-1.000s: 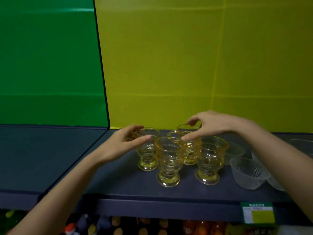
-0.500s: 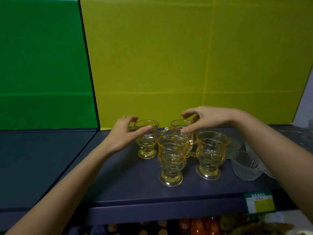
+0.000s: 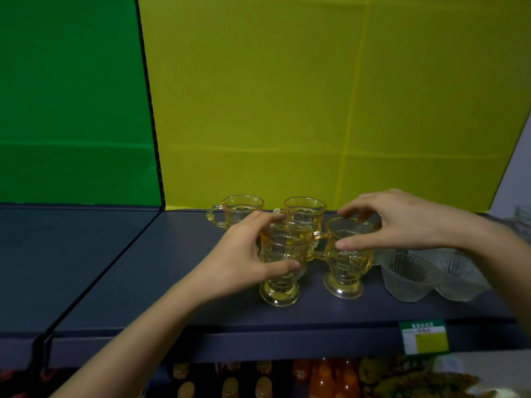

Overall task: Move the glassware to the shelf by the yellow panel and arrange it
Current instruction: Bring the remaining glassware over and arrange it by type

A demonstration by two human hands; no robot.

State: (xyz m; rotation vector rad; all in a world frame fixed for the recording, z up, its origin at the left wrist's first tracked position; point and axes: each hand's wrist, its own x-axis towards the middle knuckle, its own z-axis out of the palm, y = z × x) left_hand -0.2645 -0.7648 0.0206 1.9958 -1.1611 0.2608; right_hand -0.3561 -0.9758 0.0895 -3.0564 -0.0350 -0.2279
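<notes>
Several amber footed glass cups stand on the dark shelf (image 3: 172, 282) in front of the yellow panel (image 3: 316, 96). My left hand (image 3: 244, 254) grips the front left cup (image 3: 280, 291), thumb on its near side and fingers behind its rim. My right hand (image 3: 393, 222) curls over the rim of the front right cup (image 3: 344, 271), thumb on its near wall. Two more amber cups stand behind them by the panel: the back left cup (image 3: 240, 208) and the back middle cup (image 3: 304, 212).
Clear ribbed glass bowls (image 3: 409, 278) sit to the right of the cups, with more glass at the far right edge. A green panel (image 3: 71, 96) backs the left shelf section. A price tag (image 3: 425, 337) hangs on the shelf's front edge; bottles fill the shelf below.
Both hands came forward off the back cups. The left now grips the front left cup and the right now holds the front right cup's rim. The camera moved closer.
</notes>
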